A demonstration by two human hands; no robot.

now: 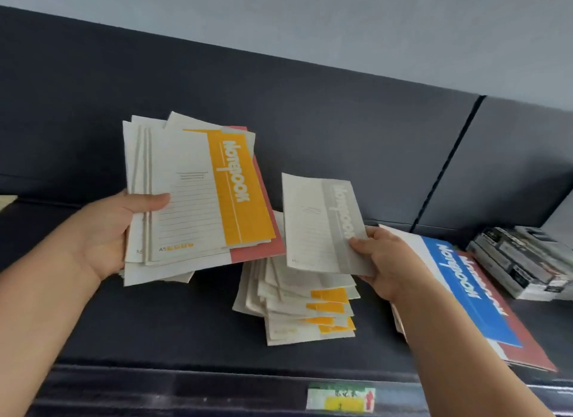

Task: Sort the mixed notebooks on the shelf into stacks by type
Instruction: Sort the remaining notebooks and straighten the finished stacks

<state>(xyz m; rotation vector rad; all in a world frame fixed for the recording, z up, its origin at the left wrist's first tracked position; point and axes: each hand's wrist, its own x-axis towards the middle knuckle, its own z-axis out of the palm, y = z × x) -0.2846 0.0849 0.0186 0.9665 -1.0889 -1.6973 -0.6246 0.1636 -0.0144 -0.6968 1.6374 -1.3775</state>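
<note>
My left hand (124, 230) grips a fanned bundle of several mixed notebooks (198, 199) above the dark shelf (155, 323); a yellow-banded one lies on top and a larger red one underneath. My right hand (384, 261) pinches a single grey-banded notebook (322, 227) by its lower right corner, held over a loose stack of small yellow-banded notebooks (307, 311) lying on the shelf. To the right lies a stack of larger notebooks (474, 295), a blue-banded one on top of a red one, partly hidden by my right wrist.
A pile of black-and-white patterned books (524, 261) sits at the far right of the shelf. A price label (341, 398) is fixed to the shelf's front edge. A dark back panel rises behind the shelf.
</note>
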